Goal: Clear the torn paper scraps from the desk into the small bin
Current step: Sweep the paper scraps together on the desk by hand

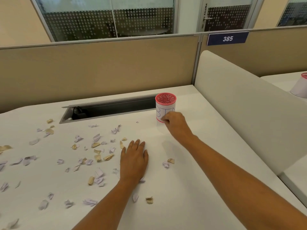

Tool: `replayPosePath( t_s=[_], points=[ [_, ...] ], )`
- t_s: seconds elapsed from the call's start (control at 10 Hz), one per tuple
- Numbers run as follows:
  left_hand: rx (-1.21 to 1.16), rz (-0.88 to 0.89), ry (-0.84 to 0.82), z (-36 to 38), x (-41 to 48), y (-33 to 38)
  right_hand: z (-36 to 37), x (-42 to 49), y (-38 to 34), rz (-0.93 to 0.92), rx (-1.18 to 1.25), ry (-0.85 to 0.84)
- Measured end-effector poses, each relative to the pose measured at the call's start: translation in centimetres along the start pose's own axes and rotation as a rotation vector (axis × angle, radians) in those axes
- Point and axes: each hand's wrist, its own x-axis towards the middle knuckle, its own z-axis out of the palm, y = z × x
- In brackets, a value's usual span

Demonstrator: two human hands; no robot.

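Lilac and tan torn paper scraps (96, 137) strew the white desk (166, 213) nearest the flat, spread left hand (133, 161), while the right hand (174, 121) curls (grip unclear) against the pink-rimmed small bin (165, 105).

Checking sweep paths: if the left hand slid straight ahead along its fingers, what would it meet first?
The left hand lies flat; ahead is bare desk, then likely the cable slot, perhaps brushing a tiny scrap first. The bin sits right of that line.

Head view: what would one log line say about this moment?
left hand flat on desk | right hand grips small bin | paper scraps scattered, uncollected
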Motion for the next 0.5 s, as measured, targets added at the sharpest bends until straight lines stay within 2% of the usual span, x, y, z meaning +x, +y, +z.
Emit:
replayPosePath(
  t_s=[0.1,0.2,0.4,0.5],
  points=[
    [-0.006,0.000,-0.003,0.0,-0.1,0.0,-2.2,2.6,-0.7,0.030,0.030,0.090],
    [-0.003,-0.002,-0.008,0.0,-0.1,0.0,-3.2,5.5,-1.4,0.158,0.070,0.121],
    [0.001,0.000,-0.010,0.1,0.0,0.1,-2.9,7.9,-2.3,0.256,0.013,-0.020],
    [0.007,0.001,-0.010,0.0,-0.1,0.0,-2.6,7.9,-1.8,0.266,0.025,-0.018]
  ],
)
